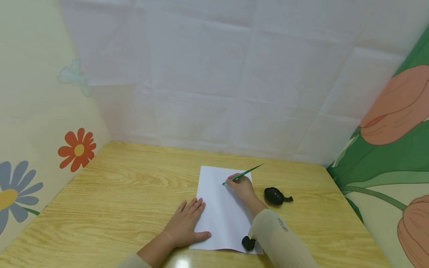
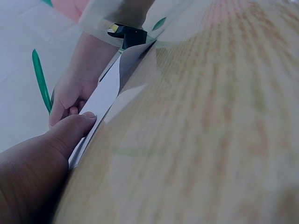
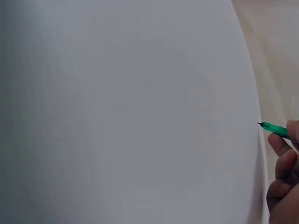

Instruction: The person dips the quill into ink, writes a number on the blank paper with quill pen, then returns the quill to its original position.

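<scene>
A sheet of white paper [image 1: 218, 212] lies on the wooden table. My right hand [image 1: 242, 188] pinches a slim green pen [image 1: 246, 172] over the paper's upper part, its tapered back end pointing up to the right. In the right wrist view the pen [image 3: 275, 129] shows a dark tip; whether it touches the paper is hard to tell. Flat on the lower left side of the sheet rests my left hand [image 1: 185, 225], fingers spread and straight, thumb on the paper. The left wrist view shows its thumb [image 2: 74, 130] by the paper's lifted edge [image 2: 107, 88].
To the right of the paper lies a black rounded object [image 1: 274, 196] with a short tail. A small black piece [image 1: 248, 243] sits by the right sleeve at the paper's lower edge. A white sheet covers the back wall; flower-patterned panels stand at both sides.
</scene>
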A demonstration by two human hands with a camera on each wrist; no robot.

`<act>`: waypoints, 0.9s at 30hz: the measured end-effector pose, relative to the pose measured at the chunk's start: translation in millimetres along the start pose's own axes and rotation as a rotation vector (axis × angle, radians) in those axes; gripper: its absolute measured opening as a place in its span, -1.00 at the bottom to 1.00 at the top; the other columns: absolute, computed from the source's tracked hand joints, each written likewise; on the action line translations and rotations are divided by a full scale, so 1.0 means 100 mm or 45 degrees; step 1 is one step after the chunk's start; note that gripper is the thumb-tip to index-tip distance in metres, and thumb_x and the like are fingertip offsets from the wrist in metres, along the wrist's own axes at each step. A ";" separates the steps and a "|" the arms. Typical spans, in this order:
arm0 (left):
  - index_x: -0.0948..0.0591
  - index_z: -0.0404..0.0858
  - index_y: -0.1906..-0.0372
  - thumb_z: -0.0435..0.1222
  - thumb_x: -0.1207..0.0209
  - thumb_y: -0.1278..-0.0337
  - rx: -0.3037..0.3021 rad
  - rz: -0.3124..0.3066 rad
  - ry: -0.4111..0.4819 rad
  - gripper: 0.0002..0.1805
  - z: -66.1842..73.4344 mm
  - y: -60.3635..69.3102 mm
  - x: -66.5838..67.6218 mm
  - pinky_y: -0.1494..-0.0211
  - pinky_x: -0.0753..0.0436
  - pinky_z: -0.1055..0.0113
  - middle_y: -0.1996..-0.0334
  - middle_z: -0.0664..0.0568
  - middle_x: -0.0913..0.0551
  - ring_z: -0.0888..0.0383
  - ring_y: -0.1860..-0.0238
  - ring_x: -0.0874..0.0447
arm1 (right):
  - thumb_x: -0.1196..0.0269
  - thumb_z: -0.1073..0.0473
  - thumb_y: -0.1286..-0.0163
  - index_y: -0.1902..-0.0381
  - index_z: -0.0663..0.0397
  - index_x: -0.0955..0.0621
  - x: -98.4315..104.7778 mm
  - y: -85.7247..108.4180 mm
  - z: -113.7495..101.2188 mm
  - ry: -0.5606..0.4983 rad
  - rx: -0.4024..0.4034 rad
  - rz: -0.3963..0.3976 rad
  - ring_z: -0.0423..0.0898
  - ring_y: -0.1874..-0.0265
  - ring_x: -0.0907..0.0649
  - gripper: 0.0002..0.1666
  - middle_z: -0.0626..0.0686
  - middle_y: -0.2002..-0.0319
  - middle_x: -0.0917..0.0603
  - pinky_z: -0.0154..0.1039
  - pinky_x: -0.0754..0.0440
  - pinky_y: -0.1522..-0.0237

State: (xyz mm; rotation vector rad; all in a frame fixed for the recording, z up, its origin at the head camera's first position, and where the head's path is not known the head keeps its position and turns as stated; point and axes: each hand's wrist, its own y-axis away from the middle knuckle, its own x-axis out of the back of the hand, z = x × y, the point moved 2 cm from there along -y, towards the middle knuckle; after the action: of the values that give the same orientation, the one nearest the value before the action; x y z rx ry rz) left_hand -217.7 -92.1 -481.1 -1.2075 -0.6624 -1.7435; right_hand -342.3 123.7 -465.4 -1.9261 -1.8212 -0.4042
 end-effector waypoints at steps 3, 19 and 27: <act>-0.23 -0.34 -0.47 0.38 -0.08 -0.05 0.001 -0.001 0.000 0.10 0.00 0.00 0.00 -0.58 0.05 -0.15 -0.53 -0.15 -0.16 -0.12 -0.56 -0.02 | -0.36 0.18 -0.20 0.27 0.20 -0.71 0.00 0.00 0.00 0.003 -0.014 -0.007 -0.26 0.39 -0.59 -0.80 0.15 0.29 -0.77 -0.43 -0.55 0.29; -0.25 -0.34 -0.46 0.37 -0.10 -0.04 -0.006 0.030 0.001 0.09 -0.01 0.00 -0.02 -0.57 0.04 -0.15 -0.52 -0.16 -0.18 -0.12 -0.55 -0.05 | -0.37 0.17 -0.19 0.28 0.19 -0.72 -0.05 -0.01 0.01 0.016 0.015 -0.043 -0.29 0.42 -0.58 -0.80 0.12 0.32 -0.77 -0.46 -0.53 0.36; -0.25 -0.36 -0.46 0.36 -0.11 -0.05 -0.012 0.026 0.002 0.08 -0.01 0.00 0.00 -0.57 0.02 -0.16 -0.51 -0.16 -0.19 -0.13 -0.55 -0.07 | -0.38 0.17 -0.21 0.28 0.21 -0.71 -0.06 -0.02 0.01 0.019 0.029 -0.061 -0.28 0.37 -0.63 -0.80 0.12 0.30 -0.77 -0.47 -0.54 0.34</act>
State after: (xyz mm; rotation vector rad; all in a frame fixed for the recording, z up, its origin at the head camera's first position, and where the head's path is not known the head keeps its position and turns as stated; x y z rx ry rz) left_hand -218.2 -92.2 -481.7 -1.2154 -0.6396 -1.7322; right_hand -344.5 119.4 -469.0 -1.8628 -1.8579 -0.4108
